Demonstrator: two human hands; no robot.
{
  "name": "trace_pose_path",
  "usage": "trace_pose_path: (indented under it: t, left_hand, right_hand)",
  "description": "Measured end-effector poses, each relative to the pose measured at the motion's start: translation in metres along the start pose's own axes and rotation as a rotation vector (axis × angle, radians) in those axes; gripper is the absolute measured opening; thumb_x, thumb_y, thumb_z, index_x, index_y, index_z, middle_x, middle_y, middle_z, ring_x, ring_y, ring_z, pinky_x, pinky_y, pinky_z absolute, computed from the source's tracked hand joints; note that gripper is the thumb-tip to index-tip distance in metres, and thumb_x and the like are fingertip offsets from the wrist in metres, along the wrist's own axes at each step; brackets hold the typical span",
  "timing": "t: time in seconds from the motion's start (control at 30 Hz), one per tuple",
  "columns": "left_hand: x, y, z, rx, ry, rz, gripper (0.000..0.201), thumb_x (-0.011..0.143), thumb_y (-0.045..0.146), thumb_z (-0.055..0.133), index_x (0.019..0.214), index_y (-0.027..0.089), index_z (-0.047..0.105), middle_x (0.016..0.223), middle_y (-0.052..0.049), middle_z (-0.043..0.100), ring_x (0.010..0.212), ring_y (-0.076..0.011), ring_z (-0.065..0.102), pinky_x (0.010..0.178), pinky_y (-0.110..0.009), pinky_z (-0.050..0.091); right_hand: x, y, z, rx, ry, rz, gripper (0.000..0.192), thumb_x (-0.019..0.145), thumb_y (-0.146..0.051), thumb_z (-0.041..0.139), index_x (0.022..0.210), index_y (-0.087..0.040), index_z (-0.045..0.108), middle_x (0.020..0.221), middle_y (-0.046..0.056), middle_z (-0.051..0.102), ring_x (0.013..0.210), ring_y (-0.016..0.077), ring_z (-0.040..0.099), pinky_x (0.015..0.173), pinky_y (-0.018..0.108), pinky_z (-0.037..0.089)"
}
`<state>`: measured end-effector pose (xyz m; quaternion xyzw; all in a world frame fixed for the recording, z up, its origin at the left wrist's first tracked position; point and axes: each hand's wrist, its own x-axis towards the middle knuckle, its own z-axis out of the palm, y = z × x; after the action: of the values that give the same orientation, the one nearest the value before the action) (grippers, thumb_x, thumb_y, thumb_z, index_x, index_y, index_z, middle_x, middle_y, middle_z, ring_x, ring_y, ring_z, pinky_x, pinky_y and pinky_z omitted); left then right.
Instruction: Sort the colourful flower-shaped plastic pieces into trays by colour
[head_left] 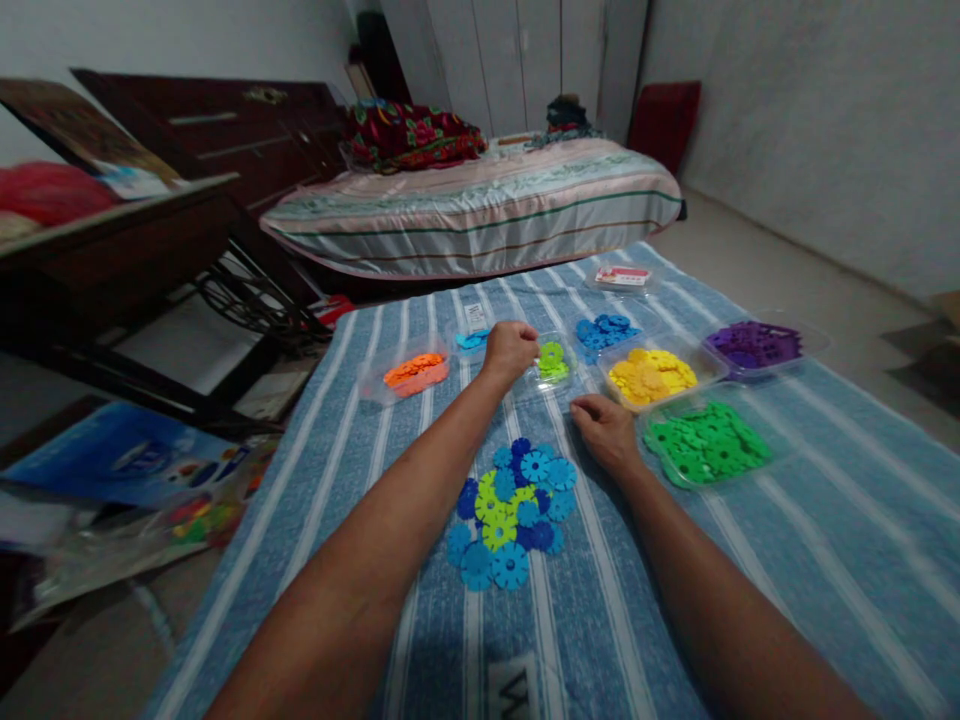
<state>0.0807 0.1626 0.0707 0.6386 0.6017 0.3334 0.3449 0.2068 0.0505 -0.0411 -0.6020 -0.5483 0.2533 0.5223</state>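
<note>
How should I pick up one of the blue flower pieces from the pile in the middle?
Take a blue disc at the near edge of the loose pile, coming straight down from above. It lies flat on the striped cloth, so pinch its toothed rim between thumb and finger, probably lifting one edge first. The right hand rests closest.

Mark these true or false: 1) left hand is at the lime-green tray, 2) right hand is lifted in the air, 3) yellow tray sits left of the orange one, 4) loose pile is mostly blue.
1. True: the left hand is at the lime-green tray.
2. False: the right hand rests on the striped cloth.
3. False: the yellow tray lies right of the orange tray.
4. True: the loose pile is mostly blue, with some lime.
</note>
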Motion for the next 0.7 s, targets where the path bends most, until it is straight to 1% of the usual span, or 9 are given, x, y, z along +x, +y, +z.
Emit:
trace_pose_path:
  t: [0.1,0.17,0.27,0.33,0.4,0.47,0.57,0.63,0.7]
  left_hand:
    - [-0.004,-0.006,-0.008,0.15,0.022,0.113,0.019,0.067,0.007,0.059,0.082,0.011,0.07,0.072,-0.001,0.067,0.065,-0.0128,0.063,0.063,-0.023,0.051]
    - [-0.015,-0.009,-0.019,0.204,-0.023,0.168,0.017,0.07,0.011,0.056,0.081,0.012,0.071,0.07,-0.001,0.066,0.066,-0.0132,0.062,0.064,-0.024,0.05]
    - [-0.044,-0.016,-0.04,0.281,-0.195,0.22,0.014,0.074,0.015,0.055,0.074,0.013,0.069,0.063,0.001,0.063,0.063,-0.0125,0.06,0.064,-0.023,0.047]
    - [-0.067,-0.023,-0.054,0.362,-0.31,0.229,0.013,0.074,0.016,0.055,0.07,0.015,0.068,0.061,0.002,0.061,0.062,-0.0115,0.057,0.063,-0.022,0.043]
    - [-0.09,-0.033,-0.068,0.434,-0.382,0.207,0.013,0.074,0.017,0.055,0.068,0.016,0.067,0.06,0.002,0.06,0.061,-0.0111,0.055,0.061,-0.022,0.04]
    - [-0.114,-0.044,-0.082,0.472,-0.416,0.158,0.014,0.076,0.02,0.055,0.068,0.017,0.067,0.06,0.002,0.059,0.06,-0.0114,0.054,0.06,-0.022,0.038]
    - [-0.149,-0.059,-0.099,0.472,-0.441,0.046,0.015,0.076,0.025,0.055,0.069,0.017,0.067,0.061,0.002,0.059,0.06,-0.0122,0.053,0.058,-0.023,0.036]
    - [-0.172,-0.065,-0.105,0.44,-0.45,-0.022,0.016,0.075,0.028,0.056,0.071,0.017,0.067,0.062,0.002,0.059,0.062,-0.0131,0.054,0.058,-0.023,0.037]
    - [-0.194,-0.069,-0.107,0.416,-0.445,-0.064,0.016,0.075,0.031,0.057,0.073,0.017,0.066,0.066,0.001,0.061,0.065,-0.0143,0.056,0.06,-0.023,0.039]
  right_hand:
    - [0.0,0.0,0.0,0.0,-0.006,0.009,0.031,0.08,-0.04,0.05,0.081,-0.02,0.073,0.081,0.004,0.072,0.077,0.0202,0.064,0.075,0.031,0.048]
    - [0.0,0.0,-0.001,-0.002,-0.003,0.006,0.031,0.08,-0.04,0.05,0.081,-0.02,0.073,0.082,0.004,0.073,0.077,0.02,0.064,0.076,0.031,0.048]
    - [0.0,0.0,-0.001,-0.006,0.004,-0.002,0.031,0.08,-0.04,0.05,0.08,-0.02,0.073,0.081,0.004,0.072,0.076,0.02,0.064,0.075,0.031,0.048]
    - [-0.001,0.0,-0.002,-0.005,0.005,0.001,0.031,0.079,-0.041,0.05,0.08,-0.02,0.073,0.079,0.004,0.072,0.075,0.0202,0.063,0.074,0.032,0.048]
    - [-0.001,0.0,-0.002,0.0,0.006,0.005,0.031,0.078,-0.041,0.05,0.079,-0.02,0.073,0.079,0.004,0.072,0.075,0.0204,0.063,0.074,0.032,0.048]
    - [-0.001,0.0,-0.003,0.007,0.01,0.007,0.032,0.078,-0.042,0.05,0.079,-0.02,0.073,0.079,0.004,0.072,0.075,0.0208,0.063,0.074,0.033,0.048]
    - [-0.001,0.001,-0.003,0.019,0.011,0.005,0.032,0.077,-0.043,0.051,0.078,-0.02,0.073,0.079,0.004,0.072,0.075,0.0208,0.063,0.076,0.033,0.048]
    - [-0.001,0.0,-0.004,0.022,0.006,0.004,0.032,0.077,-0.043,0.051,0.077,-0.02,0.073,0.078,0.004,0.072,0.074,0.0202,0.063,0.077,0.033,0.049]
    - [-0.001,0.0,-0.005,0.019,0.003,0.002,0.032,0.077,-0.043,0.052,0.077,-0.02,0.073,0.078,0.004,0.072,0.073,0.02,0.062,0.077,0.033,0.049]
